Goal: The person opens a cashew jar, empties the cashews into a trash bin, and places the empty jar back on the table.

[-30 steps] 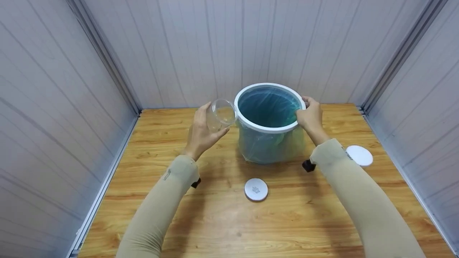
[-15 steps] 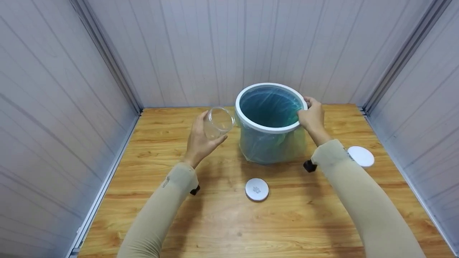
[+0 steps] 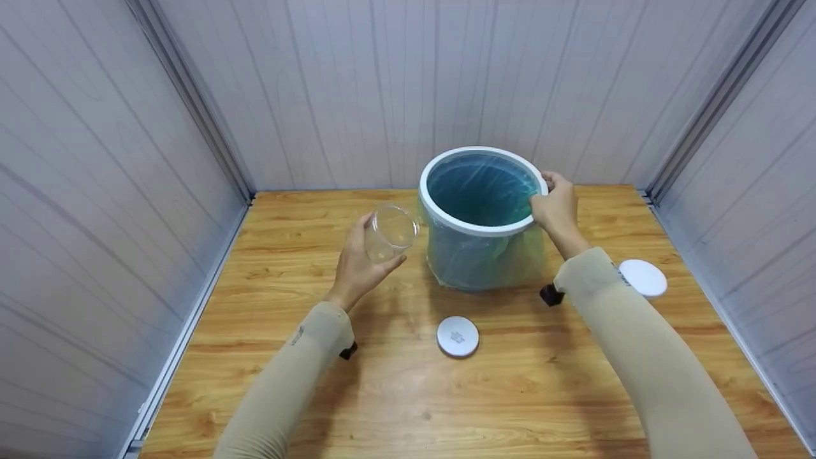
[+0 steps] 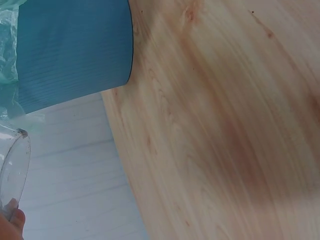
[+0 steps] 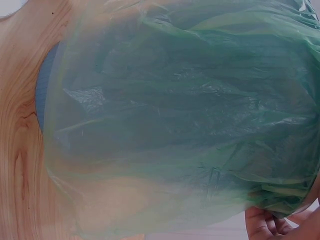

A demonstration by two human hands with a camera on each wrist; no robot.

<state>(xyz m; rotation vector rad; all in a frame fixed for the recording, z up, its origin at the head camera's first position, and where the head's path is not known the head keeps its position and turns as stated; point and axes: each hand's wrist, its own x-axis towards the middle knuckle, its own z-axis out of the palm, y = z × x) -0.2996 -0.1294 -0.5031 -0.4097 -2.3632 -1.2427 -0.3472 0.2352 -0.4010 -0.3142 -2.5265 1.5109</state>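
Observation:
A clear, see-through jar is held in my left hand, fingers and thumb around its sides, its round mouth tilted up and to the right. It hangs above the table, just left of a blue trash can with a white rim. A thin green plastic bag lines the can and drapes over its outside. My right hand grips the rim at its right side, thumb on the inner side. In the right wrist view, some of its fingers show at the bag's edge.
A white round disc with small print lies on the wooden table in front of the can. Another white disc lies at the right, partly behind the right sleeve. Panel walls enclose the back and sides.
My left hand has lowered the jar away from the can's rim, bringing it slightly nearer to me. The right hand keeps its hold on the rim.

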